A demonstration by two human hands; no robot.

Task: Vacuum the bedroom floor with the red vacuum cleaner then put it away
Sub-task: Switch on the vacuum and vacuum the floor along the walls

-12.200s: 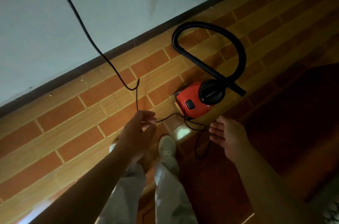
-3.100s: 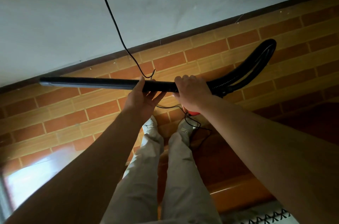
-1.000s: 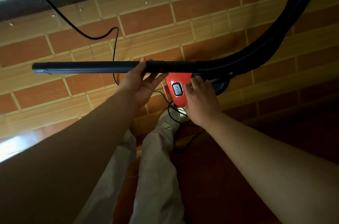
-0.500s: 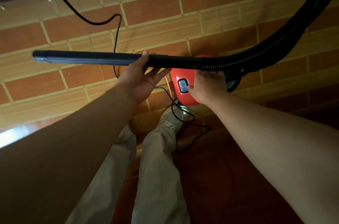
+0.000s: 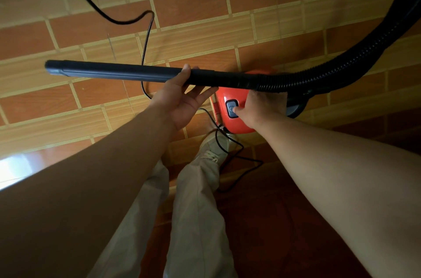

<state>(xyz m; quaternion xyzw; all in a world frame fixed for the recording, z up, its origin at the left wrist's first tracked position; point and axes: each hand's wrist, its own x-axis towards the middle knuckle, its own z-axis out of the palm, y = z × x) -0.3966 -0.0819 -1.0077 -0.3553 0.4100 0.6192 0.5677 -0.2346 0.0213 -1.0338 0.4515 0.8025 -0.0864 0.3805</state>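
Left hand (image 5: pixel 180 104) grasps the wand (image 5: pixel 114 71); right hand (image 5: pixel 259 108) grips the red vacuum cleaner (image 5: pixel 232 124) beneath, thumb on button (image 5: pixel 230 105).

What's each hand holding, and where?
Left hand holds the black wand around mid-length, thumb over the top. Right hand lies on the red vacuum, thumb on its button; whether its fingers grip is hidden.

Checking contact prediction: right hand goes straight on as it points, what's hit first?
The grey button on the red vacuum cleaner; the thumb of the right hand seems to touch it; depth unclear.
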